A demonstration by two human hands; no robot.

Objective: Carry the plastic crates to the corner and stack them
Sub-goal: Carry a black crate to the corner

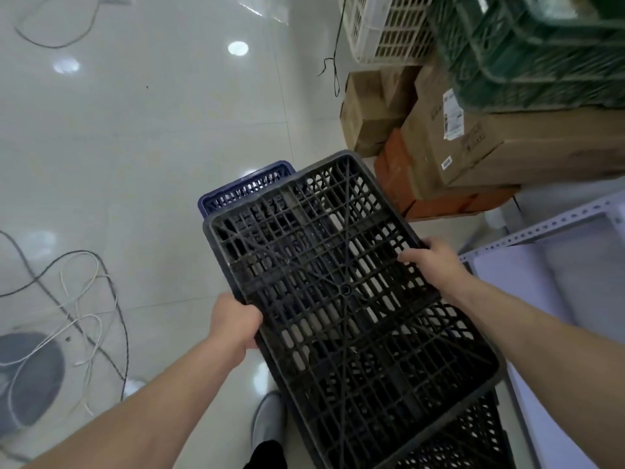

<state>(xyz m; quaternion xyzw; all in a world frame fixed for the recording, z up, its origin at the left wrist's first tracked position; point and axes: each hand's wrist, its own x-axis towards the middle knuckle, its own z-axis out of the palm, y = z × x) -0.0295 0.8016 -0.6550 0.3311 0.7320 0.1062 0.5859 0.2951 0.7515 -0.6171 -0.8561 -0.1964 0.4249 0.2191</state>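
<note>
A black plastic crate (338, 292) with a lattice bottom fills the middle of the head view, turned upside down and held above the floor. My left hand (233, 324) grips its left edge, fingers curled under the rim. My right hand (429, 262) grips the right edge, fingers over the lattice. A dark blue crate (247, 187) shows beyond and below the black one, mostly hidden by it. More black lattice (466, 438) appears underneath at the bottom right.
Cardboard boxes (473, 143) are piled at the right, with green crates (527, 52) and a white crate (382, 28) on top. A white perforated metal shelf (548, 238) stands at the right. Loose cables (77, 299) lie on the glossy tiled floor at the left.
</note>
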